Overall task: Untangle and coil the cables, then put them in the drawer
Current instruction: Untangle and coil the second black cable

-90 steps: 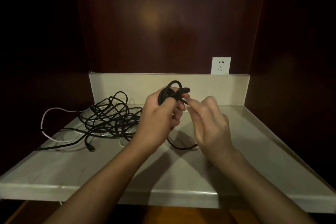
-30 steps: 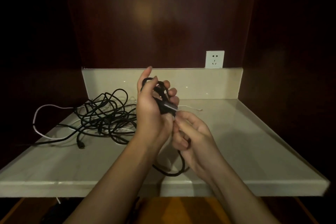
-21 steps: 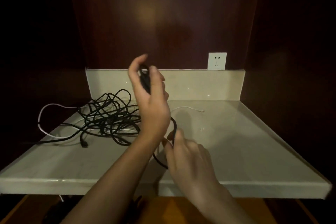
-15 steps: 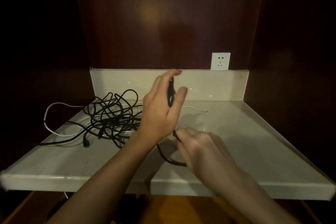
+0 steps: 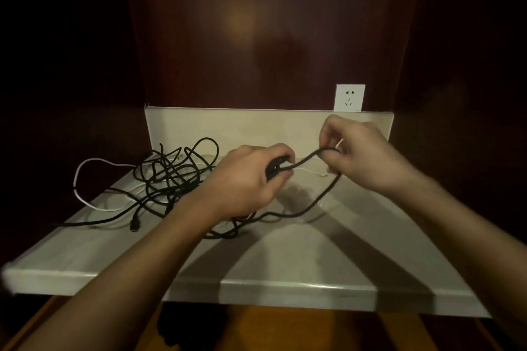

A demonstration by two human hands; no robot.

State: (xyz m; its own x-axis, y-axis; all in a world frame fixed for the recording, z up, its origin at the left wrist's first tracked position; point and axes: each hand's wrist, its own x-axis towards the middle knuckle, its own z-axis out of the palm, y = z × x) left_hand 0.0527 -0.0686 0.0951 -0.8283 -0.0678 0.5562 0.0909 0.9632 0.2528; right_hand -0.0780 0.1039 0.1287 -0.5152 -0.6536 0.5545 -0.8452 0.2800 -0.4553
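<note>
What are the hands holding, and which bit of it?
Both hold the black cable. The left hand grips the coiled loops it has gathered. The right hand pinches the loose strand just beyond the coil, between thumb and fingertips.

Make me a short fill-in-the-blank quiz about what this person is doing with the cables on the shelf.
1. The left hand grips a small coil of ____ cable.
2. The right hand pinches the black cable and holds it ____ the shelf.
3. The tangled pile lies to the ____ of both hands.
4. On the wall behind sits a white ____.

Missing words: black; above; left; socket
</note>
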